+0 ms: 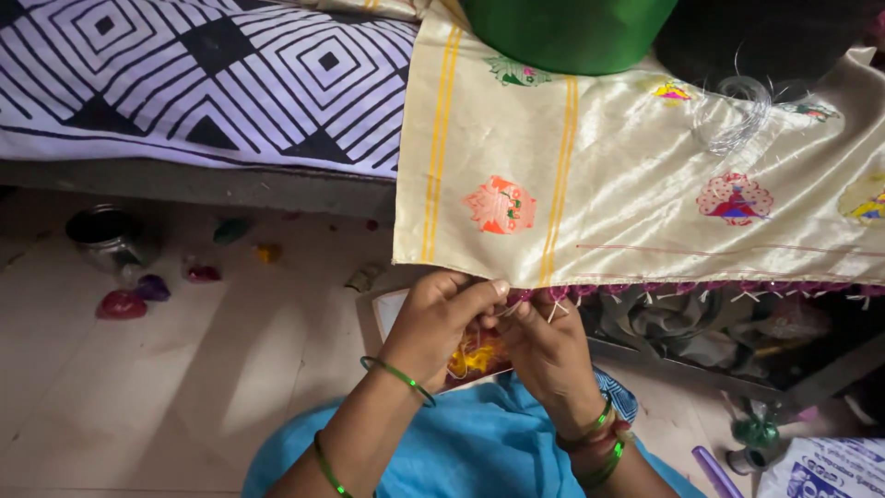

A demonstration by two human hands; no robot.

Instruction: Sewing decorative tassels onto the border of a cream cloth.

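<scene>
A cream satin cloth point(627, 175) with yellow stripes and coloured woven figures hangs over the edge of a bed. Its lower hem carries a row of small purple tassels point(701, 290). My left hand point(438, 318) pinches the hem near the left yellow stripes. My right hand point(548, 346) is closed on the hem just beside it, at the first tassels, with a pale thread end sticking out between the fingers. Both wrists wear green bangles. A coil of clear thread point(737, 115) lies on the cloth at the upper right.
A black-and-white patterned bedsheet point(203, 83) covers the bed at left. A green roll point(567, 32) stands on the cloth. A steel pot point(106, 235) and several coloured thread bobbins point(124, 304) lie on the tiled floor. Blue fabric point(479, 452) covers my lap.
</scene>
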